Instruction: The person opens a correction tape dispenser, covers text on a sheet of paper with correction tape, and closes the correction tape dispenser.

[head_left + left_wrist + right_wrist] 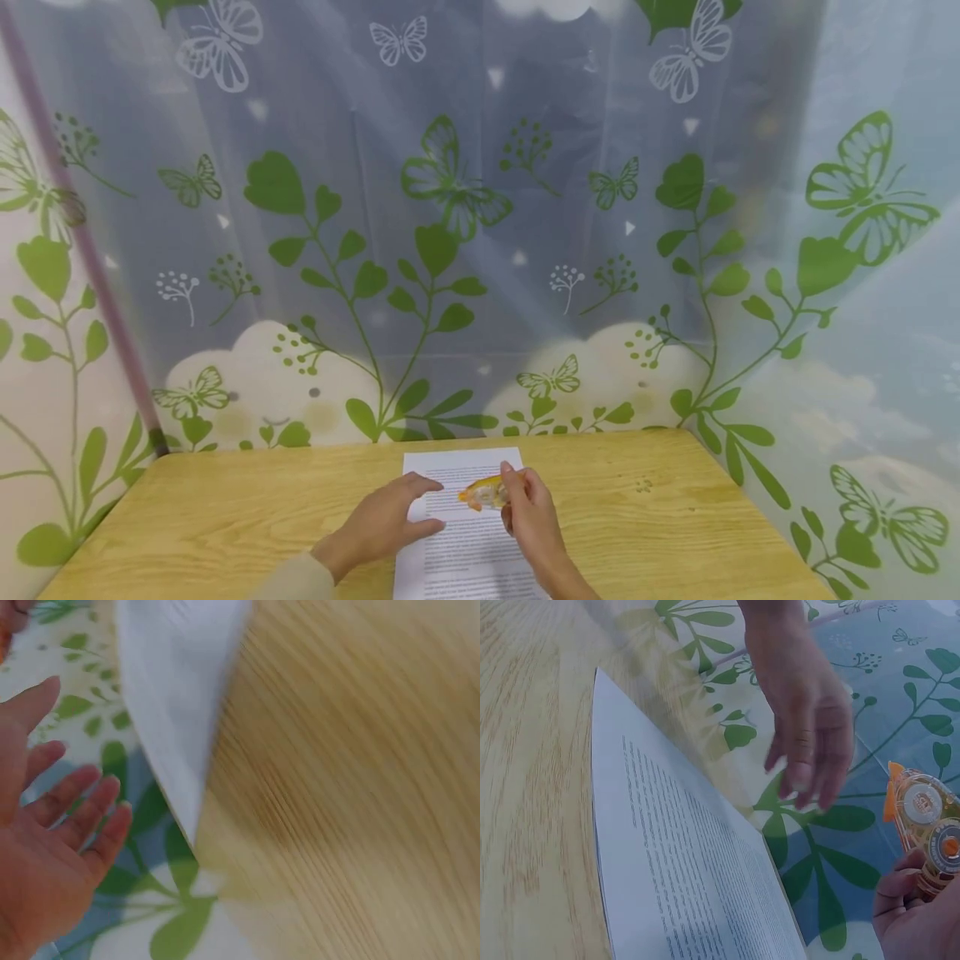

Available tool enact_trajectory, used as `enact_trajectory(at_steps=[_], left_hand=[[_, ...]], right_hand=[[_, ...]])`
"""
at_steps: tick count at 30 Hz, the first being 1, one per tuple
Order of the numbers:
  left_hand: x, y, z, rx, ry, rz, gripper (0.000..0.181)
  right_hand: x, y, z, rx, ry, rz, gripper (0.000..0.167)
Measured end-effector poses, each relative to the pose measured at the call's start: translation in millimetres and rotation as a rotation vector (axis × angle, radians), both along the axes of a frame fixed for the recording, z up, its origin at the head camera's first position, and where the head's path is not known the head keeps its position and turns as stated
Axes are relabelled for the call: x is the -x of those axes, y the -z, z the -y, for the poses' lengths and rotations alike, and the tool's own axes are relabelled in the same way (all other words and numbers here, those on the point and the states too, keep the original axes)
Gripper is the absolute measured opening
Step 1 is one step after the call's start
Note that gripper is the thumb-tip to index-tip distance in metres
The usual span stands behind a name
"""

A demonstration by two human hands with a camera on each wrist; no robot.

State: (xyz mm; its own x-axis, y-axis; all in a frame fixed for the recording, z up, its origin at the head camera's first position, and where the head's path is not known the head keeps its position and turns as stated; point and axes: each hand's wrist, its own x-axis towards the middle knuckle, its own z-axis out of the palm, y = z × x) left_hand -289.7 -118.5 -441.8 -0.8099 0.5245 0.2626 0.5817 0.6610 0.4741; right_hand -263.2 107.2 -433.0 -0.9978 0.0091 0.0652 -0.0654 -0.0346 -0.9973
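Note:
My right hand (536,523) grips a correction tape dispenser (486,493) between thumb and fingers, above printed paper (472,552). In the right wrist view the dispenser (924,807) shows a clear body with round reels inside and an orange tip and cap. To its left my left hand (384,515) hovers over the paper's left edge, thumb and fingers spread apart and holding nothing. The left wrist view shows that hand (56,859) with its fingers loosely extended. The part of the dispenser inside my right hand is hidden.
The paper lies on a wood-grain table (637,517), reaching close to its back edge. Behind and beside the table hangs a curtain (480,333) printed with green leaves, butterflies and clouds.

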Motion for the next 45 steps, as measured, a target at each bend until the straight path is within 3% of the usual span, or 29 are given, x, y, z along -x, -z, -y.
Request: enact_trajectory(at_steps=[2, 4, 11, 21, 33, 38, 45], left_hand=[[0.7, 2.5, 8.2, 0.130, -0.025, -0.045, 0.052], [1.9, 6.6, 15.0, 0.208, -0.042, -0.044, 0.055], [8.9, 26.7, 31.6, 0.327, -0.053, 0.034, 0.065], [15.5, 36.8, 42.4, 0.283, -0.065, 0.063, 0.066], [36.0, 61.1, 46.9, 0.280, -0.094, -0.007, 0.059], [43.3, 59.9, 41.9, 0.300, -0.114, -0.040, 0.055], [44.3, 49.7, 37.3, 0.304, -0.130, 0.021, 0.058]], right_hand=[[0.2, 1.5, -4, 0.005, 0.006, 0.002, 0.047], [0.8, 4.0, -8, 0.001, 0.018, 0.009, 0.046], [2.1, 10.2, -13, -0.021, 0.038, 0.027, 0.049], [1.6, 16.8, -17, -0.041, 0.072, 0.012, 0.043], [2.0, 24.8, -20, -0.055, 0.072, 0.037, 0.043], [0.8, 27.3, -17, -0.043, 0.074, 0.024, 0.043], [1.9, 33.9, -16, -0.042, 0.117, 0.020, 0.041]])
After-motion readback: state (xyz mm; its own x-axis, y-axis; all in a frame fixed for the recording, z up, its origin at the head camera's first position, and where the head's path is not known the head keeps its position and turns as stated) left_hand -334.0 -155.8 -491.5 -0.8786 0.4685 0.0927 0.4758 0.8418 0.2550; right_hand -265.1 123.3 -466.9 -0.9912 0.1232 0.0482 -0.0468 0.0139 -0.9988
